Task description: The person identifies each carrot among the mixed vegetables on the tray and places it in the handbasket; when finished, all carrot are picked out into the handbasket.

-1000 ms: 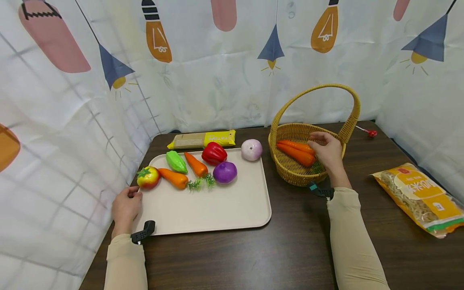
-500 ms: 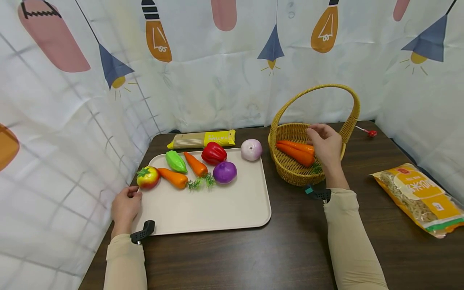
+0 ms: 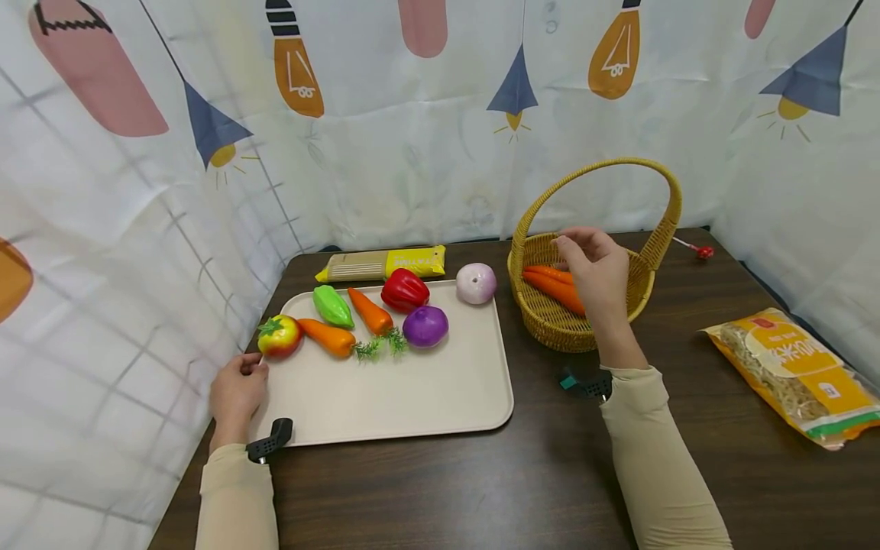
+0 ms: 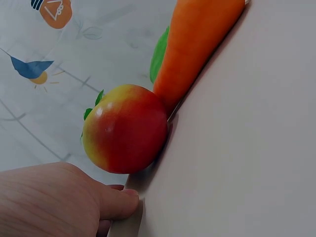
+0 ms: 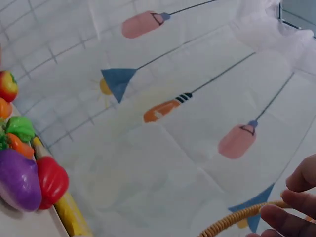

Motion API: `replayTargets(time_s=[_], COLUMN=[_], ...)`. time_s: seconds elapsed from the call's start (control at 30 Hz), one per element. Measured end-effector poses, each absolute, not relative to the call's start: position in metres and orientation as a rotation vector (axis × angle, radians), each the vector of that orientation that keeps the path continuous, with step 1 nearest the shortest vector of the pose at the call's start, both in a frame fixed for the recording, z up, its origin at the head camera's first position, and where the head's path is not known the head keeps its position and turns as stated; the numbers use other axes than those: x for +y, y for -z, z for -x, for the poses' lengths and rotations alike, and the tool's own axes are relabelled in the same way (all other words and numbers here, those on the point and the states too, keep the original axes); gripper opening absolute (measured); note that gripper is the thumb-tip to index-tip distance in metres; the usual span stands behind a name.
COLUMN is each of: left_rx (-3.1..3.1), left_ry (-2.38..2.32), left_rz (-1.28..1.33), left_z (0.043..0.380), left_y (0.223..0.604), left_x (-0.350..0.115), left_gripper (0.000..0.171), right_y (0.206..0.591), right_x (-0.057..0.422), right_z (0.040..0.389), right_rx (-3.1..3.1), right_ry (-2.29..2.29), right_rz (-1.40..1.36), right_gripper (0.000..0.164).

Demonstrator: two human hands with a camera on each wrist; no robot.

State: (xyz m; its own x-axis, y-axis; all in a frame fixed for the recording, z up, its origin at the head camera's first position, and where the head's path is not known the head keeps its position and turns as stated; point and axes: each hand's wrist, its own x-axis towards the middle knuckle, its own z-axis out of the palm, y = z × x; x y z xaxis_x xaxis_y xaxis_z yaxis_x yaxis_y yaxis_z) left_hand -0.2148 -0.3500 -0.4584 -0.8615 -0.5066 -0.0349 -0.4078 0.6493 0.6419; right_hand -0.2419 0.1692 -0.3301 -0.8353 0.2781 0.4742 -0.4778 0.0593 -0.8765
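Note:
My left hand (image 3: 237,393) grips the left rim of a cream tray (image 3: 385,405); the left wrist view shows the thumb (image 4: 121,202) on the rim. Just beyond it sits a red-yellow tomato with green leaves (image 4: 126,129). My right hand (image 3: 600,279) is over a yellow wicker basket (image 3: 546,334), fingers loosely bent and nothing between them. Orange carrots (image 3: 555,292) lie in the basket, partly hidden by that hand. In the right wrist view, the fingers (image 5: 286,219) overlap the basket's handle (image 5: 229,222).
On the tray lie two carrots (image 3: 330,338), a green pepper (image 3: 333,307), a red bell pepper (image 3: 406,291), a purple vegetable (image 3: 426,327) and a pale onion (image 3: 476,283). Behind is a pasta pack (image 3: 381,264). A noodle bag (image 3: 794,374) lies at right.
My right hand has moved left and upward over the basket, from its right side toward its middle. My left hand has stayed at the tray's rim.

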Motion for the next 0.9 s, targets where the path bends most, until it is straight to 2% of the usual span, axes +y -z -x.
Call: replayTargets(time_s=[0.57,0.9], left_rx=[-2.708,-2.717], left_ry=[1.008,1.019], left_rz=[-0.750,-0.759], left_z=[0.210,0.215], left_y=[0.457,0.458], left_x=[-0.352,-0.351], left_gripper=[0.040,0.040], right_y=[0.350,0.376], right_x=[0.101,0.066], right_z=[0.239,0.231], right_rx=[-2.319,-2.454], right_ry=[-1.682,-1.684], right_rz=[-0.375,-0.435], right_gripper=[0.022,0.027])
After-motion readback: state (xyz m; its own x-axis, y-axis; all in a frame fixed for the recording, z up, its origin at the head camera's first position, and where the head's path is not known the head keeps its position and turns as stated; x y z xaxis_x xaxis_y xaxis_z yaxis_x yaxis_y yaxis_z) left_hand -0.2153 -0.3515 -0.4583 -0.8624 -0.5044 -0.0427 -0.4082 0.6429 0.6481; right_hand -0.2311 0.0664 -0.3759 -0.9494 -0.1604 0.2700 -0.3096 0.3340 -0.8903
